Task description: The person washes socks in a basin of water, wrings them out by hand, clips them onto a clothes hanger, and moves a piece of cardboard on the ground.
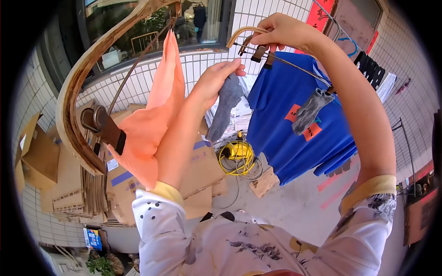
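Note:
A dark grey sock (225, 103) hangs from my left hand (216, 80), its top pinched between thumb and fingers. Just above and to the right, my right hand (287, 32) is closed on a wooden clip hanger (246, 31), close to its dark clips (259, 53). A metal bar (299, 66) runs from there, and another grey sock (311, 112) hangs clipped at its far end. The held sock is a little below and left of the clips. Behind them hangs a blue shirt (285, 142) with a red printed patch.
An orange cloth (156, 119) hangs from a larger wooden hanger (69, 96) close by on the left. Flattened cardboard (184, 179) and a yellow device with coiled cable (237, 152) are below. A tiled wall with a window (161, 27) stands behind.

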A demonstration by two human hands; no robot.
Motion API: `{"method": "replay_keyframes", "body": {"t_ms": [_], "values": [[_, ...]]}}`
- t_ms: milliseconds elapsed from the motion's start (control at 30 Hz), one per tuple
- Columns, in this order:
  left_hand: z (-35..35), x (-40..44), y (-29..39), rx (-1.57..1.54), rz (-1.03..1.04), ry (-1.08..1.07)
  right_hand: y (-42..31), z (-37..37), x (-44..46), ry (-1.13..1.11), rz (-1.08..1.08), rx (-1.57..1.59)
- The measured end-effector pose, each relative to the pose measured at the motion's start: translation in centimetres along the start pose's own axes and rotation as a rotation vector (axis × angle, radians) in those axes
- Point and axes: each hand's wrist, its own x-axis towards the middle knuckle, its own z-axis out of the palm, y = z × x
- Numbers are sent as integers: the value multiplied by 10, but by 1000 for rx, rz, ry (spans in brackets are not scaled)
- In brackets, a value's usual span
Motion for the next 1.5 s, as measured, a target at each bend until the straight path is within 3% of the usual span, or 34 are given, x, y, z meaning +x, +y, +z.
{"method": "replay_keyframes", "body": {"t_ms": [100, 200, 267, 467, 633, 700, 833, 1000, 1100, 1200, 1500], "values": [[-2, -7, 8, -50, 23, 8, -12, -3, -16, -86, 40, -30], [-9, -3, 12, 22, 48, -124, -16, -5, -20, -149, 88, -195], [-10, -4, 17, 90, 42, -177, -7, -8, -26, -171, 21, -96], [-5, 5, 16, 227, 294, -221, -2, -11, -35, -230, -32, -157], [-4, 9, 22, 64, 311, -275, 5, -9, -40, -242, -139, 109], [-4, 13, 22, -17, 284, -287, -5, -11, -44, -264, -110, 83], [1, 26, 10, 67, 314, -229, 0, -12, -38, -340, -123, 124], [14, 30, 12, 62, 381, -134, 1, -10, -37, -269, -76, 102], [17, 34, 8, 228, 466, -29, 2, -10, -37, -267, -93, 136], [23, 34, 8, 72, 456, -99, 3, -11, -38, -290, -112, 167], [34, 31, 9, 260, 554, 13, 5, -9, -40, -333, -114, 217]]}}
